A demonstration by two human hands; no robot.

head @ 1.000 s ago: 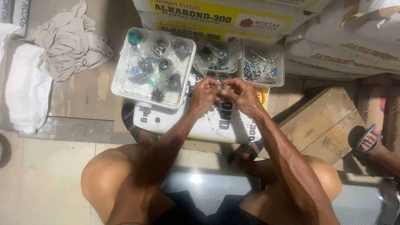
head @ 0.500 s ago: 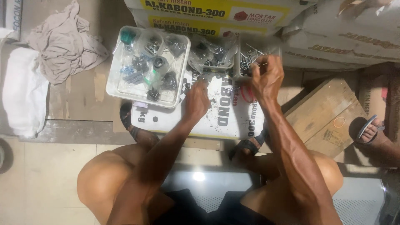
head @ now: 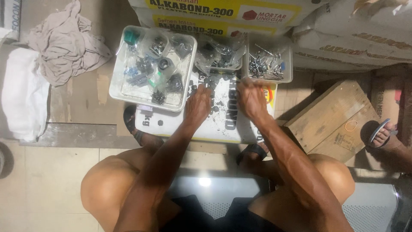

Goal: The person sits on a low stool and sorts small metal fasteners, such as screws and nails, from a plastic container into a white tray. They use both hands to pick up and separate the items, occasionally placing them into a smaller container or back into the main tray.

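Observation:
My left hand [head: 198, 103] rests on a white printed sack [head: 171, 122], its fingertips bent down into a scatter of small dark metal parts [head: 212, 86]. Whether it grips any of them is hidden. My right hand [head: 252, 98] lies beside it on the same sack, fingers spread and pressed flat, just below a clear tub of nails and screws [head: 268, 64]. A second clear tub with bagged dark parts [head: 218, 53] stands just beyond the scatter. My knees and forearms fill the lower half of the view.
A large clear tray of bagged fittings [head: 128, 92] sits left of my hands. Stacked cement sacks [head: 223, 13] line the back. A wooden crate [head: 330, 118] stands at right, with another person's sandalled foot [head: 382, 133] beyond. Crumpled cloth [head: 64, 41] and a white bag [head: 19, 92] lie at left.
My hands were together above the sack. The right one reached up to the nail tub, then came back down flat onto the sack. The left dropped onto the loose parts.

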